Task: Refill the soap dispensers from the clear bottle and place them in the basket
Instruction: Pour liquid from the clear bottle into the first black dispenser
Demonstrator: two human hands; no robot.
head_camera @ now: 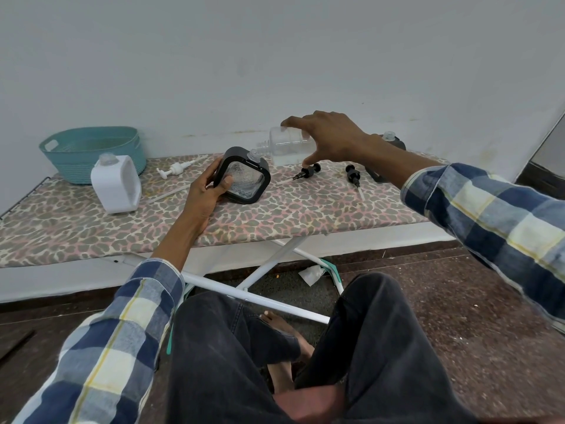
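Leopard-print cloth is covering the surface (275, 218). On it the left hand (204, 194) is gripping a tilted black dispenser (244, 179), its open neck meeting the mouth of the clear bottle (290, 145), which the right hand (330, 136) is clasping sideways. Two black pumps (308, 172) (352, 174) are lying beside it; a white dispenser (117, 183) and white pump (175, 169) are sitting leftward, before the teal basket (91, 151).

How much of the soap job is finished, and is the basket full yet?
Done: all three pumps, like the white pump, are off. In hand: the right hand tips the clear bottle toward the black dispenser that the left hand holds. Left: the white dispenser and another dark one stand uncapped, and no dispenser shows in the basket.
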